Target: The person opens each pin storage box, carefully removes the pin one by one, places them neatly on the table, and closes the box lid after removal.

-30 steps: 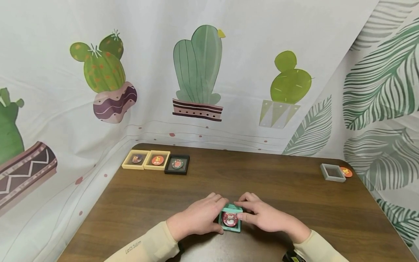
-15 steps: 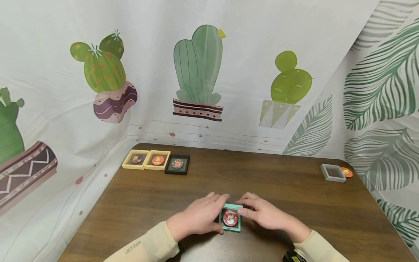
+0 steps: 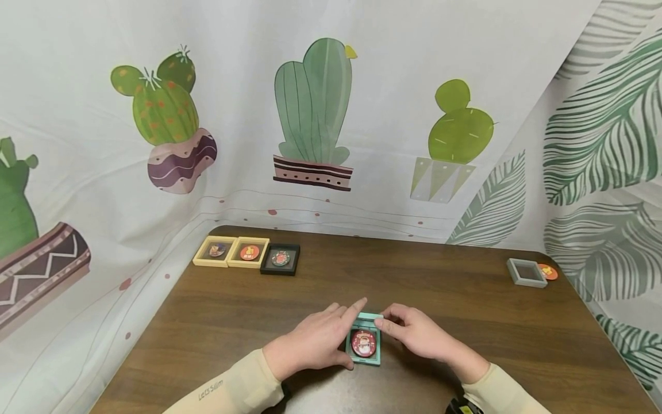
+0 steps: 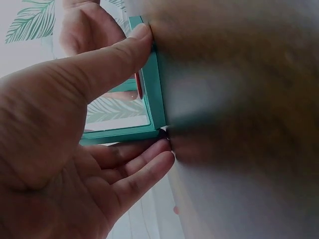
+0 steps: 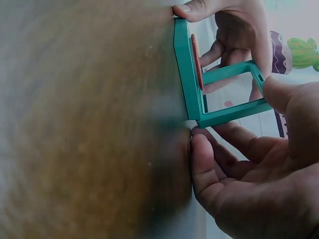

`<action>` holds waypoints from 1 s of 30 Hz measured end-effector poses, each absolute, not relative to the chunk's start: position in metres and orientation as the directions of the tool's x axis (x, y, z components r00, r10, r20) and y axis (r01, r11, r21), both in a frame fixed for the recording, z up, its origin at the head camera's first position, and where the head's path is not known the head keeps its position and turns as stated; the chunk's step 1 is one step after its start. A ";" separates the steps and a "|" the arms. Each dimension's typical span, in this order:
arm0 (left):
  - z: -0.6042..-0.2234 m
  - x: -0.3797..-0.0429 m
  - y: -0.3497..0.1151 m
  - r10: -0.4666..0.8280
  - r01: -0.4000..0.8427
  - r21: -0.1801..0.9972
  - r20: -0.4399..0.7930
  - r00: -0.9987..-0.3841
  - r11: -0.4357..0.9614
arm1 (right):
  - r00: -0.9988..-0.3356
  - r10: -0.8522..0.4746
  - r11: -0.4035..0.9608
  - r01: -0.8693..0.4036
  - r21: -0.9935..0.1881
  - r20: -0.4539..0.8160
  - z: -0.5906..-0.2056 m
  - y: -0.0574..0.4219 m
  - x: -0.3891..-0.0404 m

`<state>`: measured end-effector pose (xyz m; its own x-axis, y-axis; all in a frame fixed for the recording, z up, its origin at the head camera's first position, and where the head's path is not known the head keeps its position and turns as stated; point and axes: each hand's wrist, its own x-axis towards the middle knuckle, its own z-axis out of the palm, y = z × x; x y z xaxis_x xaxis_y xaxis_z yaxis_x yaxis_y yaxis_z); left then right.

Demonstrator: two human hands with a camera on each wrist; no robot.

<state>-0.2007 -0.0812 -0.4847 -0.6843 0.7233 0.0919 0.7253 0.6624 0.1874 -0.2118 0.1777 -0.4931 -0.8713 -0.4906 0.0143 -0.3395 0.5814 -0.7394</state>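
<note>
A teal square display frame [image 3: 380,349] stands on the table under both hands, its lid [image 5: 234,117] raised steeply from the base. Against the clear film of the base lies a round red badge [image 3: 364,343] with a pale printed figure. My left hand [image 3: 318,339] holds the base from the left, thumb on its near corner and other fingers by the hinge side; the index finger points up off the frame. My right hand [image 3: 421,336] pinches the lid's edge, with the thumb on it and the fingers behind.
Two cream frames [image 3: 230,260] and a black frame [image 3: 264,270], each with a badge, line the far left of the table [image 3: 414,276]. At the far right lie a grey frame [image 3: 512,270] and an orange badge [image 3: 549,272]. A cactus-print cloth [image 3: 383,115] hangs behind.
Compared with half a second ago, the lid has swung up and away from the base, with my right thumb moving along. My left index finger has straightened and lifted. The base stays put.
</note>
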 end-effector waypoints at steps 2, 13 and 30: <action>-0.486 -0.201 -0.081 0.723 0.727 0.185 0.097 -0.684 0.662 | -0.876 -0.482 0.586 -0.328 -0.741 0.007 -0.494 0.178 -0.212; -0.488 -0.204 -0.080 0.719 0.725 0.195 0.111 -0.686 0.661 | -0.898 -0.437 0.578 -0.232 -0.783 -0.056 -0.491 0.178 -0.214; -0.486 -0.205 -0.079 0.696 0.689 0.245 0.073 -0.715 0.682 | -0.915 -0.402 0.607 -0.232 -0.760 -0.041 -0.492 0.176 -0.214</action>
